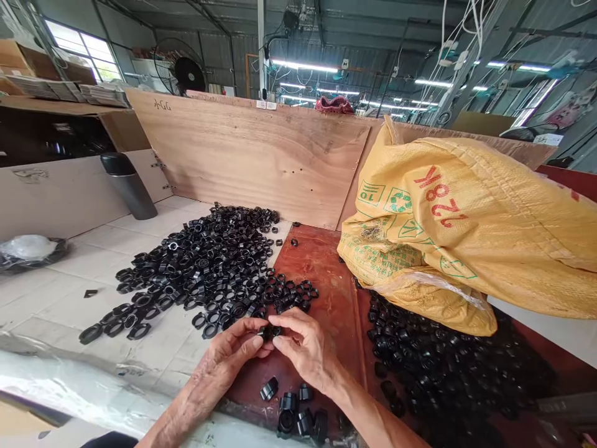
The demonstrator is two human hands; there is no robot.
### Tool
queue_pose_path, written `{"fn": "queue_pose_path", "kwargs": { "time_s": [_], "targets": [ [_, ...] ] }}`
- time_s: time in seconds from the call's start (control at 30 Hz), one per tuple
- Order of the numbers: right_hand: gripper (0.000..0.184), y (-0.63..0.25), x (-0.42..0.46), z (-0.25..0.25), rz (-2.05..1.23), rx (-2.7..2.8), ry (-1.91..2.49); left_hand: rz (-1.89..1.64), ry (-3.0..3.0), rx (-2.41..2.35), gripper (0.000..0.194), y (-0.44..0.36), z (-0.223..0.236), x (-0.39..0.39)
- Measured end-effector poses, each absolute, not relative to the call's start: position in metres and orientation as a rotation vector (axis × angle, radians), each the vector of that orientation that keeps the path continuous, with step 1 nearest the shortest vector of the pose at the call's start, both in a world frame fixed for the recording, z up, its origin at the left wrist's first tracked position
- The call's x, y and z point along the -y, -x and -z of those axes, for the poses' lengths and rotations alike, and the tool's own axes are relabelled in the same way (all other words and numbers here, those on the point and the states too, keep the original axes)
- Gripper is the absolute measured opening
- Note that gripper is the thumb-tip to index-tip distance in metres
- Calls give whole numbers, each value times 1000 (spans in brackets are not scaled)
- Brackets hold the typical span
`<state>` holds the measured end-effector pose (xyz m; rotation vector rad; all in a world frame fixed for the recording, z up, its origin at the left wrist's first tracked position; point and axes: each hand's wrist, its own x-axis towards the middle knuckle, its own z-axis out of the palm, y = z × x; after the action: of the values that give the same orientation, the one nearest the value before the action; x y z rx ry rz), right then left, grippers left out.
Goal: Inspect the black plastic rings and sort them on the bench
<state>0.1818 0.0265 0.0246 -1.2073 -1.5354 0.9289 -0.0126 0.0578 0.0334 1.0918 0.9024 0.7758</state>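
My left hand [237,350] and my right hand [305,343] meet low in the middle of the view, over the red-brown board. Between their fingertips are small black plastic parts, ring-like in shape; the left fingers pinch a black plastic ring [263,333] and the right fingers pinch a black plastic piece [276,331] right beside it. Whether the two are joined I cannot tell. Just beyond my hands spreads a large heap of black plastic rings [219,249]. Below my hands, near the front edge, lie several black plastic caps [288,403].
A yellow woven sack [466,224] leans at the right, above a second pile of black parts [433,361]. At the left stands a dark bottle [129,186] near a plastic-wrapped bundle [30,249]. A plywood panel [247,149] closes off the back.
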Motion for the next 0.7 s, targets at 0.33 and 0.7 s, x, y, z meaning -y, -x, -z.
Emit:
{"fn": "queue_pose_path", "kwargs": {
  "time_s": [0.33, 0.7],
  "targets": [
    [22, -177, -20, -27, -738, 1576, 1235, -779, -1164, -876, 43, 18, -27, -57],
    [24, -176, -16, -21, -696, 1609, 1307, -928, -1364, -844, 24, 16, -21, -55]
  ]
}}
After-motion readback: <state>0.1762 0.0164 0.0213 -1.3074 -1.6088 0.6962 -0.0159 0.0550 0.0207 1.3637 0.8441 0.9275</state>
